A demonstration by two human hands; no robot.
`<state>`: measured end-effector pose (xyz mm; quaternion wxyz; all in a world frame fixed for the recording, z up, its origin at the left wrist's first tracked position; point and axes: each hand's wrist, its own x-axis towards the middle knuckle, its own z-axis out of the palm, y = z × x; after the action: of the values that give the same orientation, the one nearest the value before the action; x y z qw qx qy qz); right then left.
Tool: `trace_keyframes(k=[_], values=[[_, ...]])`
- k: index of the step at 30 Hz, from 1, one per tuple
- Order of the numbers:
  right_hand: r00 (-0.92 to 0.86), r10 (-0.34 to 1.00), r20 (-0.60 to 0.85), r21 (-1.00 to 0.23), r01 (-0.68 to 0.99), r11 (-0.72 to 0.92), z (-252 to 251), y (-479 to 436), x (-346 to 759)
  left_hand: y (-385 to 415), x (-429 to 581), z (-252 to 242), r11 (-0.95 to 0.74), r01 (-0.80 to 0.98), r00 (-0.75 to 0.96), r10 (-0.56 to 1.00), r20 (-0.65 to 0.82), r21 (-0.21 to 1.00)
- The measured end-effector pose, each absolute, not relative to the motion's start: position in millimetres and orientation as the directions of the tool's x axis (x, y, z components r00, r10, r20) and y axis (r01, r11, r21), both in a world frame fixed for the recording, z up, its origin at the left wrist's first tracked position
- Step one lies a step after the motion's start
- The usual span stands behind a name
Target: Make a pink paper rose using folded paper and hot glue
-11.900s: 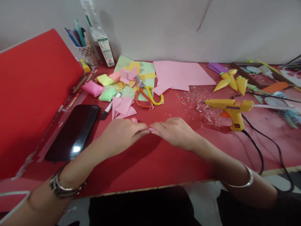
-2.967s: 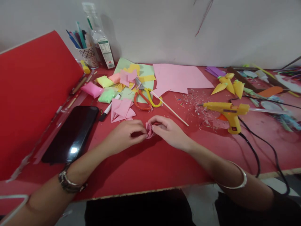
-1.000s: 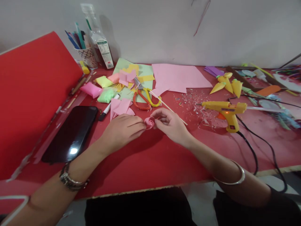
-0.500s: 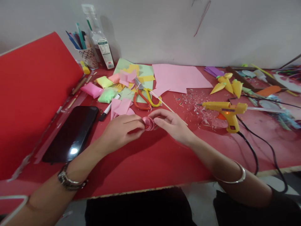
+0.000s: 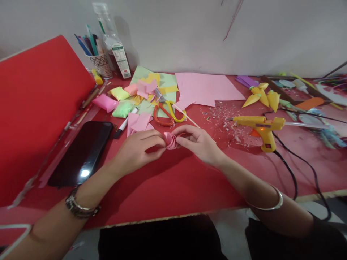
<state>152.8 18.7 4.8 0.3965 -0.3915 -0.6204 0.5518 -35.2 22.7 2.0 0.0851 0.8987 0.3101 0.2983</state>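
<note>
Between my two hands, above the red tabletop (image 5: 173, 191), is a pink paper flower (image 5: 170, 140) of curled, overlapping layers. My left hand (image 5: 142, 147) pinches its left side with thumb and fingertips. On the opposite side, the fingers of my right hand (image 5: 199, 144) close on its edge. Just beyond my hands lie scissors (image 5: 164, 115) with one orange and one yellow handle loop, and a thin stick (image 5: 188, 116) that runs partly behind my right hand. Small pink paper pieces (image 5: 138, 122) lie beyond my left hand.
A yellow glue gun (image 5: 264, 126) with a lit orange light and trailing cord stands at right, near yellow paper cones (image 5: 261, 97). A phone (image 5: 82, 153) and a marker (image 5: 125, 123) lie at left. Behind are a bottle (image 5: 118, 54), a pen cup (image 5: 100, 65) and pink paper (image 5: 204, 88).
The pink paper flower has been turned between my fingers, so its layers now show more from the side. Both hands stay in nearly the same place.
</note>
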Motion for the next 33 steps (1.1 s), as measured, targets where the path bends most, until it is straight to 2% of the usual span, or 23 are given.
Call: trace_keyframes(k=[13,18,25,33], values=[[-0.348,0.929,0.125,-0.974,0.135,0.181,1.5,16.0,150.6,22.7,-30.7,-4.4,-0.810,0.528,0.647,0.578,0.498,0.255],[-0.322,0.936,0.140,-0.979,0.097,0.180,1.3,16.9,150.0,21.1,-30.6,-4.7,-0.808,0.506,0.629,0.585,0.512,0.302],[-0.291,0.942,0.165,-0.969,0.128,0.210,3.0,19.0,152.0,21.0,-31.4,-2.2,-0.819,0.468,0.612,0.572,0.546,0.333],[-0.414,0.883,0.222,-0.942,0.144,0.304,4.3,16.4,154.1,20.0,-30.9,1.9,-0.742,0.474,0.543,0.670,0.506,0.474]])
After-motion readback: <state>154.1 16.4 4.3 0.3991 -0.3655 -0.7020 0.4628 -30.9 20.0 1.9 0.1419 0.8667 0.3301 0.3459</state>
